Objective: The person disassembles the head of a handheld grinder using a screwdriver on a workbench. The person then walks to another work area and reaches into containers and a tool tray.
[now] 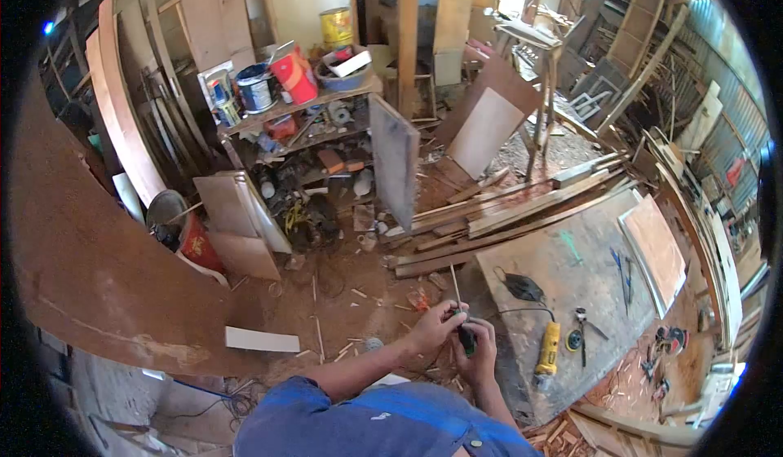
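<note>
My left hand (435, 328) and my right hand (477, 351) are close together in front of my body, left of the table's edge. Between them is a screwdriver (467, 340) with a dark and green handle, its thin shaft pointing up and away. The fingers of my left hand pinch around the base of the shaft. My right hand is wrapped round the handle. Right of my hands, on the wooden table (522, 375), lie a yellow power tool (549, 349) and a black item (522, 287).
A small round tool (575, 340), pliers-like tools (624, 273) and pale panels (655, 245) are on the table. Long planks (530, 212) lie beyond it. A shelf (302, 110) with paint buckets stands ahead; a large brown board (106, 269) is at the left.
</note>
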Tool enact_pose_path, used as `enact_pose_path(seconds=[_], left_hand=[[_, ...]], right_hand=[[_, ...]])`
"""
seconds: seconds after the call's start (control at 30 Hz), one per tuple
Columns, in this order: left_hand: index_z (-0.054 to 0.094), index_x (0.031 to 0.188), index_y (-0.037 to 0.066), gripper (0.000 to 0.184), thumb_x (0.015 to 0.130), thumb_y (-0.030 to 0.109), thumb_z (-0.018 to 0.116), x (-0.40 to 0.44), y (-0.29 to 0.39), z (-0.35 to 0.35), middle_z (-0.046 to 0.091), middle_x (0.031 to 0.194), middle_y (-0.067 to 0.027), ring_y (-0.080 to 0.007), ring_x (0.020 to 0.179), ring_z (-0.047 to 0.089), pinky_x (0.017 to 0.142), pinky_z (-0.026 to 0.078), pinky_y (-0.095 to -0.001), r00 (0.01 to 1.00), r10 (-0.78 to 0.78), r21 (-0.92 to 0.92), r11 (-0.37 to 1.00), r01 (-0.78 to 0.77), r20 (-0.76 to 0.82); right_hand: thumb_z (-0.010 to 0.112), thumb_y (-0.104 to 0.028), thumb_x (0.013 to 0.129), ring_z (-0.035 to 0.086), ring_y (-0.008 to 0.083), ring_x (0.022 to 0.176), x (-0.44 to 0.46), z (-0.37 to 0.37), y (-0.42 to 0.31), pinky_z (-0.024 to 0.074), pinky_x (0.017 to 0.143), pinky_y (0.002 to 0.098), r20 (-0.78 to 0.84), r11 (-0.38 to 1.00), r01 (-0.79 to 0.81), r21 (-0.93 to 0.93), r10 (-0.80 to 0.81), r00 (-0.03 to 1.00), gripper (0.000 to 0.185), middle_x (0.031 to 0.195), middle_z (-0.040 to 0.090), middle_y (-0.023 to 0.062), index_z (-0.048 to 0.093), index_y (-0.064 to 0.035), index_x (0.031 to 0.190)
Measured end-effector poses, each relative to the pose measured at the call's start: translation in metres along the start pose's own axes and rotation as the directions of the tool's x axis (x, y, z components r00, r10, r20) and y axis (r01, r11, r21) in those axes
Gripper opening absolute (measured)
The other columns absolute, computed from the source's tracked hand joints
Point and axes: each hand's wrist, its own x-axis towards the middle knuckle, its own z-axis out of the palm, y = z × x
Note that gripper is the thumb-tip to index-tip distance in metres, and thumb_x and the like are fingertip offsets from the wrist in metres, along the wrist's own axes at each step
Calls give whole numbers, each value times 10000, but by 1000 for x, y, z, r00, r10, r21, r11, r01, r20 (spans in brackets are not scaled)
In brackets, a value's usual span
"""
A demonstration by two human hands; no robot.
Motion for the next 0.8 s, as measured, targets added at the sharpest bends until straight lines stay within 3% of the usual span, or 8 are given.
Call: enact_pose_path(seconds=[0.07, 0.17, 0.3, 0.43, 0.47, 0.57, 0.77, 0.8], left_hand=[[617, 1463, -1, 403, 1147, 243, 668, -7, 28, -52, 732, 1255, -78, -140, 1153, 698, 1016, 572, -321, 993, 51, 159, 987, -33, -110], [642, 1440, 4, 389, 1132, 237, 691, -15, 37, -130, 749, 1244, -86, -147, 1137, 713, 1011, 576, -317, 967, 125, 92, 990, -107, -224], [653, 1439, 33, 372, 1112, 201, 712, -38, 51, -207, 743, 1178, -61, -129, 1084, 713, 966, 571, -298, 918, 55, 169, 986, 13, -392], [693, 1384, 23, 355, 1127, 268, 702, -47, 60, -244, 736, 1131, -26, -103, 1009, 685, 924, 567, -306, 864, 48, 57, 998, -23, -501], [688, 1400, 23, 356, 1145, 270, 668, -53, 65, -251, 742, 1174, -41, -113, 1054, 683, 958, 560, -312, 859, -64, 30, 995, 92, -507], [687, 1400, 23, 350, 1156, 270, 650, -49, 85, -270, 743, 1204, -56, -116, 1098, 679, 981, 555, -315, 791, -157, -65, 987, 148, -591], [679, 1409, 29, 360, 1162, 289, 643, 0, 89, -345, 736, 1192, -54, -119, 1085, 677, 972, 559, -317, 739, -85, 9, 992, 122, -668], [676, 1408, 26, 364, 1163, 293, 644, 14, 97, -355, 732, 1171, -46, -106, 1062, 668, 943, 554, -299, 734, -124, -97, 992, 80, -668]], right_hand=[[901, -59, 858, 697, 420, 1190, 37, 42, -17, 580, 999, 462, 90, 997, 5, 76, -11, 996, 503, 1302, 680, 211, 626, -56, 1280], [896, -58, 862, 696, 420, 1208, 82, 99, -41, 578, 1015, 462, 240, 978, 20, 205, -70, 968, 526, 1330, 673, 212, 615, -48, 1306], [922, -92, 845, 675, 408, 1268, 129, 155, -63, 581, 1033, 458, 440, 947, 53, 316, -196, 876, 625, 1382, 652, 214, 597, -46, 1377], [939, -134, 853, 666, 412, 1279, 159, 197, -63, 568, 1066, 455, 648, 915, -99, 390, -197, 736, 772, 1460, 600, 209, 540, -75, 1512], [961, -166, 843, 654, 398, 1307, 169, 207, -61, 550, 1092, 451, 685, 887, -142, 440, -229, 691, 837, 1486, 591, 206, 512, -76, 1545], [1012, -175, 793, 616, 304, 1422, 194, 243, -45, 534, 1161, 424, 802, 827, -330, 455, -219, 556, 924, 1549, 580, 178, 514, -50, 1561], [1006, -201, 784, 679, 334, 1293, 286, 303, -25, 558, 1081, 446, 785, 865, -130, 486, -366, 501, 924, 1533, 627, 172, 550, -88, 1579], [1006, -198, 777, 687, 334, 1263, 308, 314, -22, 564, 1064, 446, 757, 860, -61, 507, -411, 508, 928, 1522, 632, 169, 551, -86, 1579]])
